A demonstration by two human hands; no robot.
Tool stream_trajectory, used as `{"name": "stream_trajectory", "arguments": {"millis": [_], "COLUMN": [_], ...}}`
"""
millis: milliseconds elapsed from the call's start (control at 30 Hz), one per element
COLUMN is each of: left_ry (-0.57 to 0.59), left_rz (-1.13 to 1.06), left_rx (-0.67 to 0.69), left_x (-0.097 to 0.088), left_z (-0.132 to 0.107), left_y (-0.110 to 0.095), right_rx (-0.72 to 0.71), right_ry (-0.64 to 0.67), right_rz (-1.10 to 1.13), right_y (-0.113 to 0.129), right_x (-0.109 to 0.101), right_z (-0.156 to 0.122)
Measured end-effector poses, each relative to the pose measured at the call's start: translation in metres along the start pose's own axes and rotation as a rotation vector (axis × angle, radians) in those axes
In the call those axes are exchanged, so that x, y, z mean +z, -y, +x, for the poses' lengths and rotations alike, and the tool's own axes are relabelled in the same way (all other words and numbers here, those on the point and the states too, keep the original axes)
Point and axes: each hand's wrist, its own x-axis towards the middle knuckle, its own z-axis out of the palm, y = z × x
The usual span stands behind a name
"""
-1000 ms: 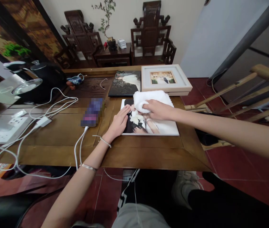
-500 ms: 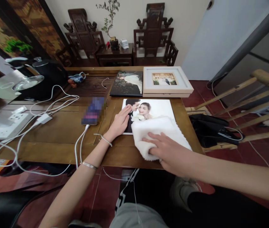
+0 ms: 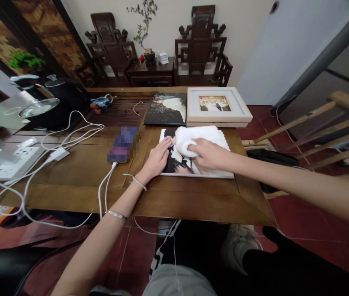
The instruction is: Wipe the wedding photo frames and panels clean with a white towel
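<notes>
A photo album or panel with a couple's picture (image 3: 180, 166) lies flat near the right end of the wooden table. My left hand (image 3: 158, 158) rests flat on its left edge, fingers stretched out and holding nothing. In my right hand (image 3: 206, 154) is a bunched white towel (image 3: 197, 135), pressed onto the upper part of the picture. The towel and hand hide most of the couple and the panel's right part. Just behind lie a dark photo panel (image 3: 158, 113) with a white dress on it and a light wooden picture frame (image 3: 242, 113).
Left of my hand lies a phone (image 3: 123, 144) with a white cable. Further left are a power strip (image 3: 23, 160), tangled cables, a lidded pot (image 3: 40, 109) and a blue-white teapot (image 3: 103, 101). A bamboo chair (image 3: 303, 119) stands at the right.
My right hand has moved the towel away from me, from the panel's near right area to its upper part, now covering the faces. My left hand stays in place.
</notes>
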Motion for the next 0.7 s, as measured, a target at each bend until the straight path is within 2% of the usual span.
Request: {"name": "stream_trajectory", "arguments": {"millis": [167,300,500,700], "left_ry": [0.029,0.030,0.032,0.024], "left_rz": [-0.001,0.000,0.007,0.004], "left_rx": [0.003,0.002,-0.012,-0.027], "left_x": [-0.002,-0.003,-0.003,-0.002], "left_z": [0.000,0.001,0.002,0.001], "left_y": [-0.001,-0.002,-0.003,-0.004], "right_rx": [0.008,-0.027,-0.120,-0.150], "right_ry": [-0.023,-0.037,-0.018,0.096], "right_rz": [-0.052,-0.116,-0.090,-0.023], "right_y": [-0.017,-0.018,0.014,0.058], "right_x": [0.001,0.005,0.016,0.020], "right_z": [0.035,0.037,-0.006,-0.061]}}
